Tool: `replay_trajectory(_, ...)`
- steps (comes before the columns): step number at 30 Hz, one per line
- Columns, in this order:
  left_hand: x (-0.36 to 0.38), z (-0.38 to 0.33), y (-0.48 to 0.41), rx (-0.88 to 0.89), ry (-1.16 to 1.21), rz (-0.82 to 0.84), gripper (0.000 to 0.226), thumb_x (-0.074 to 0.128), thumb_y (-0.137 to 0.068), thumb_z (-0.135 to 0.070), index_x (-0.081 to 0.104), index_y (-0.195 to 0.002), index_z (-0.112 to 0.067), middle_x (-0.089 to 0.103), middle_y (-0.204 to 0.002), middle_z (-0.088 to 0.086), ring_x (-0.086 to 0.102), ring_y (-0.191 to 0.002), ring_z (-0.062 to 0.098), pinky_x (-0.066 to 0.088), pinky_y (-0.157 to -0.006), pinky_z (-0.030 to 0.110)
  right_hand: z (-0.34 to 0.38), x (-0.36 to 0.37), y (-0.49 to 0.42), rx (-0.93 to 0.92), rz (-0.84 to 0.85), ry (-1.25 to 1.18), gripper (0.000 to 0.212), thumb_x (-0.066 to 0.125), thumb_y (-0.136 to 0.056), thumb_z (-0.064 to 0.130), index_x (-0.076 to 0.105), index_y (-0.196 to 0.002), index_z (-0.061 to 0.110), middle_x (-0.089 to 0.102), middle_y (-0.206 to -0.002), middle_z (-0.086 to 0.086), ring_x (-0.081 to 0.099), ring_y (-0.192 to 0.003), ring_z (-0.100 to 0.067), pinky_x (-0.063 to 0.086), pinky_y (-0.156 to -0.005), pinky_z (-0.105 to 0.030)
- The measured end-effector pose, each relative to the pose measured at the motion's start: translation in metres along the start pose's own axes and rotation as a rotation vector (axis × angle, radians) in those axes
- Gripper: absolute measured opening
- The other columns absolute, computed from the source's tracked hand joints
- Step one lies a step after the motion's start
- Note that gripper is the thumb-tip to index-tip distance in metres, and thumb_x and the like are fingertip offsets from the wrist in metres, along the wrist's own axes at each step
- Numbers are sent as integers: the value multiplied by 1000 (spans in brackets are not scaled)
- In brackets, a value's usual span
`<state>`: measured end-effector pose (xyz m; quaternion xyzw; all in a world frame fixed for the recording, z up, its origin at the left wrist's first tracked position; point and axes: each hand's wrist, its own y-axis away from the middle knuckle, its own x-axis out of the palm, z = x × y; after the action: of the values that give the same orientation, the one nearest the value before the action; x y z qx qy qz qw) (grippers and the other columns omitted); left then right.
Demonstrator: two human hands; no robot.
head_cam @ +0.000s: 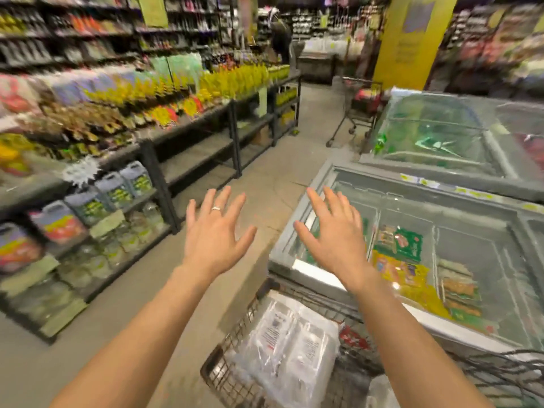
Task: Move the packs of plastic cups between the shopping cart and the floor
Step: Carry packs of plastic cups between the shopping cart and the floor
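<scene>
While both bare forearms stretch forward side by side, the left hand (pixel 216 231) and the right hand (pixel 332 231) hover palms down, their fingers (pixel 239 206) straight and fanned wide, holding nothing and touching nothing. A thin pale ring (pixel 216 208) bands one finger of the left hand. Beneath the arms stands the shopping cart (pixel 232 375), a basket of dark wire mesh. Inside it lie the packs of plastic cups (pixel 291 346), long sleeves of clear, crinkled film with white printed labels, side by side along the basket. The floor (pixel 117 319) to the left of the cart is smooth and grey-beige. The right hand hangs above the corner of a chest freezer (pixel 294 248), grey-rimmed with glass lids, which holds flat green, yellow and orange packets. Dark metal shelves (pixel 159 172) on the left carry rows of jugs and bottles, all blurred
</scene>
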<state>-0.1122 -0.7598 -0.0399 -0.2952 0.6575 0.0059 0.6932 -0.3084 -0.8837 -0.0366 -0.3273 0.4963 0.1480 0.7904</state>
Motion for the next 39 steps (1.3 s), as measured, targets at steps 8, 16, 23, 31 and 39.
replay_trajectory(8,-104,144,56,-233,-75,-166,76,22,-85,-68,36,-149,-31,33,-158,4,24,-147,29,16,-116,56,183,-24,-13,-272,-16,-54,72,28,-88,66,17,-154,39,10,-164,-1,4,-150,-32,8,-119,-49)
replay_trajectory(16,-196,312,181,-451,-202,-225,74,23,-86,-68,38,-149,-31,32,-158,4,24,-147,29,17,-116,56,392,1,27,-482,-33,-158,74,28,-86,68,22,-153,38,13,-163,-1,7,-149,-31,11,-118,-49)
replay_trajectory(23,-266,431,301,-667,-313,-263,78,21,-84,-68,40,-148,-29,36,-156,6,27,-145,30,19,-115,57,569,30,67,-711,-3,-261,75,31,-85,66,25,-153,35,19,-162,-3,12,-148,-33,16,-117,-50)
replay_trajectory(31,-301,518,407,-944,-439,-257,74,22,-88,-68,32,-151,-32,30,-159,1,22,-147,26,18,-117,56,715,70,111,-957,83,-383,69,42,-91,61,29,-152,32,23,-161,-4,15,-148,-32,18,-116,-50)
replay_trajectory(39,-300,593,463,-1184,-510,-178,75,18,-87,-69,20,-154,-35,19,-163,-4,13,-150,22,8,-120,50,832,136,119,-1136,171,-526,73,31,-86,64,32,-151,30,30,-158,-7,21,-146,-33,24,-115,-51)
